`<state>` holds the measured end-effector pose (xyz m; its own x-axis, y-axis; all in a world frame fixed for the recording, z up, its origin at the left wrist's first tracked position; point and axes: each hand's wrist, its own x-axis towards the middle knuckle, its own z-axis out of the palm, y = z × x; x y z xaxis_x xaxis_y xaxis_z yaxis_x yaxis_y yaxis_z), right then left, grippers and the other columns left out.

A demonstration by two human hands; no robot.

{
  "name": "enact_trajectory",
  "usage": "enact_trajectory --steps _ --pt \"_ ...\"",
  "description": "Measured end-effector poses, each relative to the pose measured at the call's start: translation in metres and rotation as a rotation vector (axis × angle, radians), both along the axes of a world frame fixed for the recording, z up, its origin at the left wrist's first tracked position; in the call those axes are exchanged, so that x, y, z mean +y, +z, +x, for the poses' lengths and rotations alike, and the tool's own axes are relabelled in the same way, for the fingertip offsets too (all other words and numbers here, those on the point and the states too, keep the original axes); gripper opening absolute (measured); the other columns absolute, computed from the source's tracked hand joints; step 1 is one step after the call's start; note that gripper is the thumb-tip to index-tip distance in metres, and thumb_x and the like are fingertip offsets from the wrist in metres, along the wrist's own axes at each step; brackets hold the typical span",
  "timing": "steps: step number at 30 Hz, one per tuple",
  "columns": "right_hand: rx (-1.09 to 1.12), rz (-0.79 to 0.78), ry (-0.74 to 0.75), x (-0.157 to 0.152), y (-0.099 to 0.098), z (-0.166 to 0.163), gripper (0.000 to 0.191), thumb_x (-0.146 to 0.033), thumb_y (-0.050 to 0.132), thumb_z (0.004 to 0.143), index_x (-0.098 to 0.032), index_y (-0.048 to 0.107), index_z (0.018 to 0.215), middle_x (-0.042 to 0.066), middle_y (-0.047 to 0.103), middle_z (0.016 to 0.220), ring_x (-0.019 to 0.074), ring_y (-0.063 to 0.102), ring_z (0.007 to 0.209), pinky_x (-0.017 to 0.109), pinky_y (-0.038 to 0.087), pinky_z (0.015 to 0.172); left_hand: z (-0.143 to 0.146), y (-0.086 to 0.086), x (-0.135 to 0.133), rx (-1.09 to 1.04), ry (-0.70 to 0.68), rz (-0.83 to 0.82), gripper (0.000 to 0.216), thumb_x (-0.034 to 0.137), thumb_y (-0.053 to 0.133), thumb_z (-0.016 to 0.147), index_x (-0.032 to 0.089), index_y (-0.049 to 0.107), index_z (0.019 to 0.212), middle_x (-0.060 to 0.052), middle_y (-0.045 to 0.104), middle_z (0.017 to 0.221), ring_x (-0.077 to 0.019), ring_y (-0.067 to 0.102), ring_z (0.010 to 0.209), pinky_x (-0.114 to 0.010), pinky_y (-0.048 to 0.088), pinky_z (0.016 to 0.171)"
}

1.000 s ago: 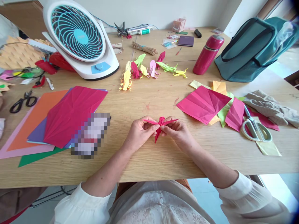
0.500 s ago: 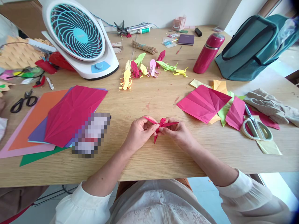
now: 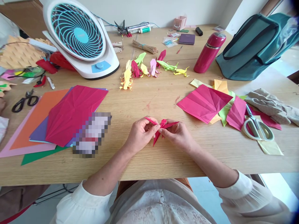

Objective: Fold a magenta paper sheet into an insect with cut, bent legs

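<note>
Both hands meet low over the bench (image 3: 163,161), right of the desk fan (image 3: 79,34) and much nearer the person than it is. Left hand (image 3: 140,134) pinches the left part of a small magenta origami piece (image 3: 161,124) btw thumb & fingertips. Right hand (image 3: 177,135) pinches the right part the same way. One thin point of the piece sticks out left, another sticks out right, and a longer point runs down btw the two hands toward the person. Whether the piece touches the bench: can't tell.

Other things, all placed from the fan:
- Stack of coloured paper sheets (image 3: 37,124), magenta one on top, lies in front of the fan on the person's side.
- Black scissors (image 3: 24,101) lie left of the fan's base & a bit nearer the person.
- Row of small folded paper figures (image 3: 149,68) (yellow, green, pink) sits just right of the base.
- Bundle of thin sticks (image 3: 144,48) lies right of the fan, behind those figures.
- Red flask (image 3: 209,53) stands further right, w/ a teal bag (image 3: 254,46) beyond it.
- Creased magenta sheet (image 3: 203,102) lies on yellow & green scraps, far right & nearer the person.
- Green-handled scissors (image 3: 257,127) lie past that sheet, beside a grey cloth (image 3: 271,105).
</note>
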<state>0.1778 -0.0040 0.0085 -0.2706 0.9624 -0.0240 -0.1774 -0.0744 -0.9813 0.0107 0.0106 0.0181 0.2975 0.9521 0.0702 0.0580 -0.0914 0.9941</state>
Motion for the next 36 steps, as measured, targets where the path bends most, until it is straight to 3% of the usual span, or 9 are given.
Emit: enact_trajectory --steps 5,10,16,20,30,36 --pt "0.006 0.074 0.016 -0.0009 -0.0001 0.0005 0.036 -0.051 0.079 0.079 -0.020 0.061 0.076 -0.001 0.059 0.066 0.0133 0.055 0.061 0.028 0.048 0.061 0.0019 -0.0015 -0.0018 -0.016 -0.029 -0.063 0.021 0.033 0.069 0.085 0.015 0.061 0.082 0.000 0.065 0.077 -0.0054 0.055 0.050 -0.017 0.047 0.047" --pt "-0.038 0.089 -0.009 -0.0012 -0.0030 0.0024 0.037 -0.049 0.080 0.078 -0.019 0.059 0.074 -0.002 0.057 0.066 0.0120 0.051 0.061 0.026 0.044 0.059 0.0015 -0.0034 -0.0026 0.031 0.021 -0.015 0.018 0.030 0.071 0.084 0.015 0.062 0.082 0.000 0.065 0.075 -0.0048 0.054 0.048 -0.016 0.045 0.045" --pt "0.027 0.029 0.013 -0.0010 -0.0034 -0.0001 0.037 -0.051 0.081 0.075 -0.021 0.060 0.079 -0.002 0.060 0.066 0.0143 0.057 0.064 0.029 0.049 0.065 -0.0003 -0.0067 -0.0010 -0.063 0.011 -0.184 0.024 0.036 0.076 0.080 0.016 0.065 0.083 0.002 0.060 0.063 -0.0060 0.051 0.047 -0.016 0.041 0.040" --pt "0.013 0.018 0.000 -0.0016 -0.0065 -0.0007 0.037 -0.050 0.082 0.075 -0.021 0.059 0.077 -0.001 0.061 0.070 0.0150 0.057 0.068 0.028 0.047 0.065 0.0020 -0.0035 -0.0008 -0.144 0.040 -0.238 0.025 0.035 0.079 0.075 0.016 0.062 0.077 0.002 0.062 0.068 -0.0052 0.049 0.049 -0.015 0.040 0.040" --pt "-0.091 0.067 -0.026 -0.0026 -0.0063 0.0011 0.032 -0.045 0.077 0.080 -0.021 0.057 0.077 -0.002 0.054 0.070 0.0137 0.050 0.067 0.027 0.042 0.062 0.0031 -0.0035 -0.0020 -0.060 0.124 -0.172 0.026 0.035 0.080 0.074 0.015 0.063 0.074 0.002 0.061 0.067 -0.0037 0.044 0.046 -0.017 0.034 0.040" --pt "-0.095 0.082 0.013 -0.0035 -0.0048 0.0015 0.032 -0.049 0.072 0.085 -0.021 0.057 0.079 0.000 0.057 0.075 0.0165 0.055 0.075 0.029 0.045 0.068 0.0014 0.0002 -0.0002 -0.238 0.021 -0.338 0.034 0.039 0.084 0.070 0.015 0.061 0.069 0.007 0.050 0.053 -0.0033 0.040 0.043 -0.017 0.033 0.041"
